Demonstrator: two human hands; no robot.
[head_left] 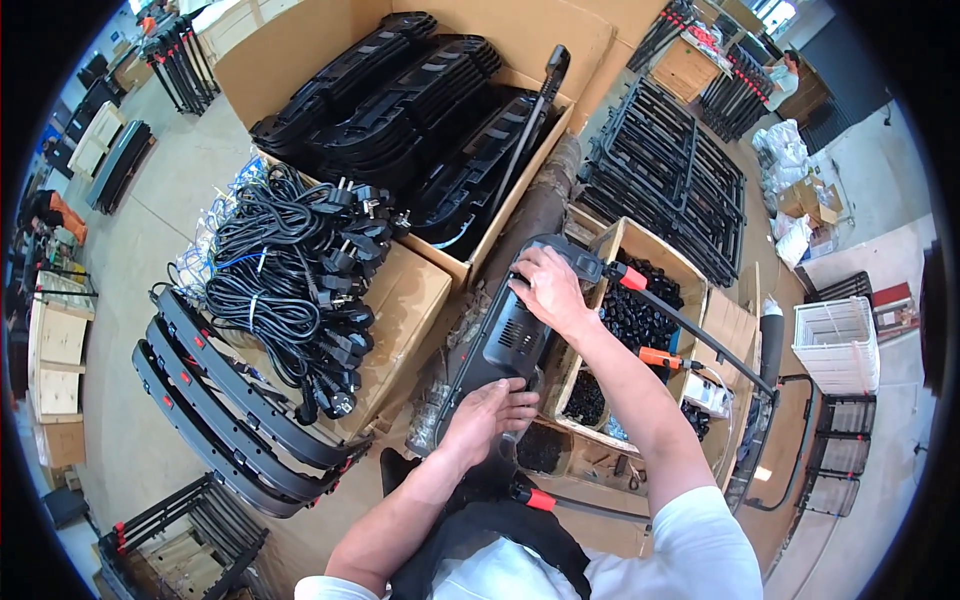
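Observation:
A long black plastic housing [518, 335] with vent slots lies lengthwise in front of me on a padded, roll-like support. My right hand [550, 288] is on its far part, fingers curled over the left edge. Lower down, my left hand [490, 412] rests on the near part with its fingers stretched out toward the right. A black tubular frame [700, 335] with red sleeves runs from the housing's far end to the right. Its near tube [590, 508] passes in front of my body. The undersides of the housing and of my fingers are hidden.
A wooden box [610, 437] of small black parts stands right, with an orange-handled tool [660, 357] over it. Left are bundled power cables [270, 270] and stacked curved covers [215, 400]. A cardboard box [460, 268] of black shells stands ahead; black frames [665, 170] lie beyond.

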